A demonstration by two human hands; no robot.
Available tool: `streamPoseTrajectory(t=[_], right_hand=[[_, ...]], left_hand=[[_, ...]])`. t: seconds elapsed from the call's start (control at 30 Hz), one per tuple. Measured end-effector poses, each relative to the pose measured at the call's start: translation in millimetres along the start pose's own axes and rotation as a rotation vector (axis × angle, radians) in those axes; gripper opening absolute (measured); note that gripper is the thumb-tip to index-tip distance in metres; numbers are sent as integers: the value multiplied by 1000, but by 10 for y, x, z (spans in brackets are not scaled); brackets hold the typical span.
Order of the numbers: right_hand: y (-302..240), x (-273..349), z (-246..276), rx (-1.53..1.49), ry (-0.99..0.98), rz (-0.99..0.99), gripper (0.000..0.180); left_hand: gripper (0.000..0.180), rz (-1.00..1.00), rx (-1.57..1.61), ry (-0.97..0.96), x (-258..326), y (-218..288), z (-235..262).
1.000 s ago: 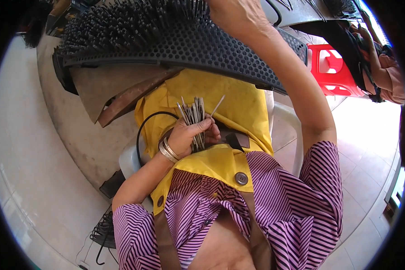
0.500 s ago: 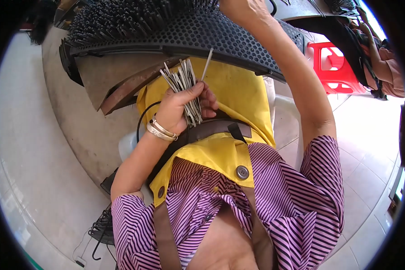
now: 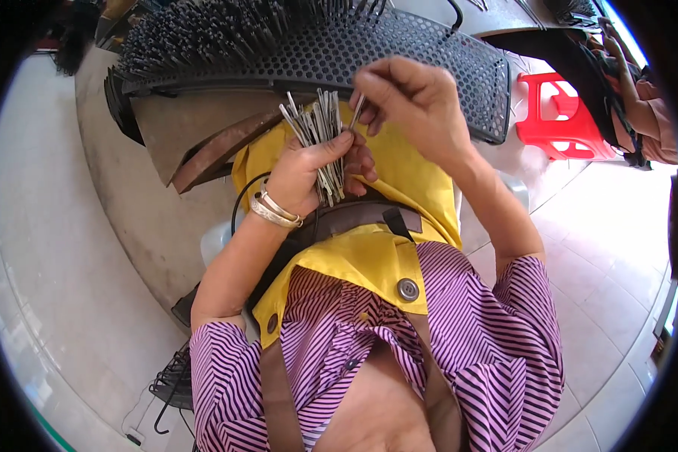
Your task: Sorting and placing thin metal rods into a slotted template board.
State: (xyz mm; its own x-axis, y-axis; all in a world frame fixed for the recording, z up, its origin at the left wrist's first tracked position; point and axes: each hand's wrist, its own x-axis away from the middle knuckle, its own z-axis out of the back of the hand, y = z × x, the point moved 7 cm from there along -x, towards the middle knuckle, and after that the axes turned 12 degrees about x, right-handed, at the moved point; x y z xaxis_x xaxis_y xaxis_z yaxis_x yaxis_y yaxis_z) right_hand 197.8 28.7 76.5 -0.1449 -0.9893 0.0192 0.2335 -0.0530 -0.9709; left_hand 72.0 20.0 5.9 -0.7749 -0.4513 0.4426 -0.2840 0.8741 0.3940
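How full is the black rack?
Partly full: black rods crowd the left of the rack, while bare holes show on its right.

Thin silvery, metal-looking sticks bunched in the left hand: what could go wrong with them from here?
The bunch of thin silvery sticks fans out above the left hand, so a loosened grip might spill some. The right hand has its fingertips at a single silvery stick beside the bunch; a fumble could drop it. The black perforated tray appears close beyond, so knuckles might bump its edge.
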Motion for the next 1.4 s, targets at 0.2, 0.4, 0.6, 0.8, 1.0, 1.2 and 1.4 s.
streamPoseTrajectory(t=[0.2,0.4,0.6,0.8,1.0,1.2,1.4], right_hand=[[-120,-120,217,51,200,117,11],[-336,-526,588,229,640,379,6],[-176,-764,475,270,657,637,5],[-245,-877,339,659,570,649,5],[-445,-1113,81,1275,256,596,11],[-501,-1215,12,1170,80,793,11],[-216,-1294,-103,1221,-68,711,10]], left_hand=[[21,-54,-50,104,-19,40,108],[21,-40,-6,132,13,-38,217],[22,-21,34,118,48,-92,222],[20,0,44,117,31,-118,226],[20,11,82,86,3,-115,189],[22,10,57,36,-42,-118,113],[23,16,32,-3,7,-213,67]])
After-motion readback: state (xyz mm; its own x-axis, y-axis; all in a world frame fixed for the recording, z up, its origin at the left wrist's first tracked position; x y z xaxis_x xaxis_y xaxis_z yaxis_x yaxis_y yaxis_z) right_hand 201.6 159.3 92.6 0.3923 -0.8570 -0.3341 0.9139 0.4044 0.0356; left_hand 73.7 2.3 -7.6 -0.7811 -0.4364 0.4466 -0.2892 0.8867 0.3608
